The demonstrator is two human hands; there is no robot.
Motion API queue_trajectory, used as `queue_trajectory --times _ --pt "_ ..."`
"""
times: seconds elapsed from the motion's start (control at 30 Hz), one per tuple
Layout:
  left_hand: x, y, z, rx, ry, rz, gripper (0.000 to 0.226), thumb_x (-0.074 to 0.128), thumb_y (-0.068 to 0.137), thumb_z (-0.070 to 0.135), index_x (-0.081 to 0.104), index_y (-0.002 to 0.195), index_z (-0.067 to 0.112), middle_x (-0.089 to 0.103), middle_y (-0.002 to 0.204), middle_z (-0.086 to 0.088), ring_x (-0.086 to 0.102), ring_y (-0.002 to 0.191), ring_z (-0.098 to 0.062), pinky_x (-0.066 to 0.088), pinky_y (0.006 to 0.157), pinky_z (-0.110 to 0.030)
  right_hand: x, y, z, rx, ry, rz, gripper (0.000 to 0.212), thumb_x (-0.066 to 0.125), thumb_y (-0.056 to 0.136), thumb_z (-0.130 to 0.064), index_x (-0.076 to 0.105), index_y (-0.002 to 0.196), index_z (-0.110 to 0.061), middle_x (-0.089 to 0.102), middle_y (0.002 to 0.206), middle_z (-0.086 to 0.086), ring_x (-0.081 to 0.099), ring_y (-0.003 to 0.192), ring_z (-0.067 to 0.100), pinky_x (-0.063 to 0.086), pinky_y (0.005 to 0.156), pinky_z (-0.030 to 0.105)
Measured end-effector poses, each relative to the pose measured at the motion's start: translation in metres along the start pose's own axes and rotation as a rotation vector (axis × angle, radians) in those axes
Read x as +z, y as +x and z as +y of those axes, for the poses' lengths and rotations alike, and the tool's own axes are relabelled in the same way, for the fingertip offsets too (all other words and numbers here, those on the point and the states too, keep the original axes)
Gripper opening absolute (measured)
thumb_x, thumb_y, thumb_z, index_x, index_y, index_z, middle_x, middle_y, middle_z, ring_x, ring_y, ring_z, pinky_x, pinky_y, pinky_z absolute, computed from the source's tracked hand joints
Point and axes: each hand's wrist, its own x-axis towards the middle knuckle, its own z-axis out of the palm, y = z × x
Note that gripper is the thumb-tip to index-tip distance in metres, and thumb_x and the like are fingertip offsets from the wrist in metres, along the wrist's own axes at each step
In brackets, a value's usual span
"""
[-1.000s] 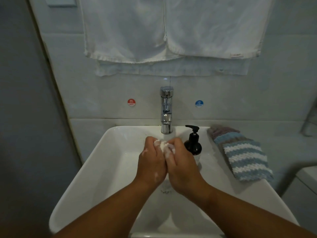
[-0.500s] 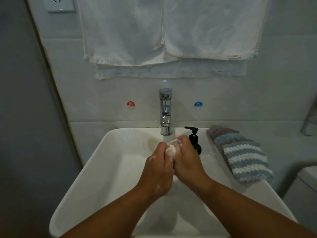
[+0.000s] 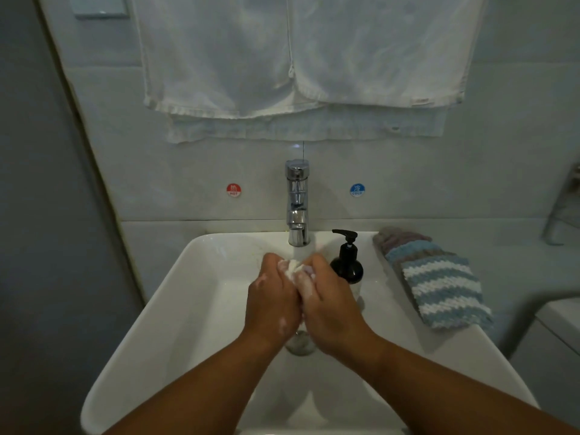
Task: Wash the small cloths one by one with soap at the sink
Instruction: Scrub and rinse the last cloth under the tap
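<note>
small cloth [image 3: 293,267] below the tap [image 3: 297,202], squeezed in the curled fingers [image 3: 316,264] of left hand [image 3: 272,298] and right hand [image 3: 330,306], is soapy and might slip out.

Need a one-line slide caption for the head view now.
Left hand and right hand hold a soapy white cloth under the faucet, over the sink; soap pump and striped cloths nearby.

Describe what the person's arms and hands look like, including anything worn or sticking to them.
Both arms are bare, with no sleeves in view. The left hand and right hand wear no gloves, and no watch, bracelet or ring shows. Patches of white soap suds cling to the backs of both hands.
</note>
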Motion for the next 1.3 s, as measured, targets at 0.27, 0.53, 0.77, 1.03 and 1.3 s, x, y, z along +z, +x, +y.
queue_trajectory --times 0.27,0.53,0.77,1.03,1.3 --pt "0.002 -0.006 0.000 0.052 -0.037 -0.089 0.020 0.036 0.108 0.025 0.047 0.093 0.018 0.060 0.079 -0.001 0.055 0.068 -0.015 0.042 0.055 -0.024 -0.005 0.007 0.005 0.076 0.013 0.032 0.020 0.041 0.107 -0.024 0.051 0.092 -0.018 0.056 0.077 -0.005 0.053 0.065 -0.001 0.042 0.057 0.012" --pt "-0.012 -0.007 0.004 -0.011 -0.076 -0.364 0.016 0.040 0.109 0.025 0.050 0.097 0.021 0.063 0.089 -0.003 0.060 0.071 -0.014 0.051 0.059 -0.023 -0.014 0.020 0.013 0.011 -0.065 0.076 0.014 0.047 0.106 -0.023 0.054 0.093 -0.025 0.061 0.078 -0.008 0.057 0.068 -0.010 0.042 0.057 0.009" --pt "-0.063 0.012 0.000 -0.020 -0.111 -0.357 0.006 0.059 0.102 0.023 0.056 0.100 0.028 0.071 0.096 -0.008 0.070 0.081 -0.027 0.062 0.062 -0.033 -0.053 0.027 0.005 0.052 -0.041 -0.135 0.024 0.056 0.098 -0.011 0.060 0.094 -0.035 0.065 0.087 -0.002 0.060 0.069 0.016 0.047 0.052 0.028" --pt "-0.109 0.017 -0.016 -0.047 -0.152 -0.502 0.024 0.073 0.087 -0.003 0.066 0.083 0.019 0.070 0.073 -0.011 0.064 0.063 -0.026 0.053 0.057 -0.035 -0.082 0.026 -0.001 0.011 -0.084 -0.352 0.023 0.082 0.080 -0.003 0.069 0.086 -0.022 0.065 0.068 -0.016 0.058 0.063 -0.001 0.046 0.061 0.016" --pt "-0.119 0.015 -0.016 -0.081 -0.220 -0.453 0.012 0.069 0.093 0.003 0.068 0.084 0.012 0.071 0.084 -0.002 0.067 0.080 -0.018 0.057 0.071 -0.029 -0.099 0.019 0.007 0.169 0.214 -0.365 0.007 0.073 0.089 -0.011 0.074 0.089 -0.018 0.069 0.079 -0.002 0.063 0.073 0.010 0.049 0.066 0.024"
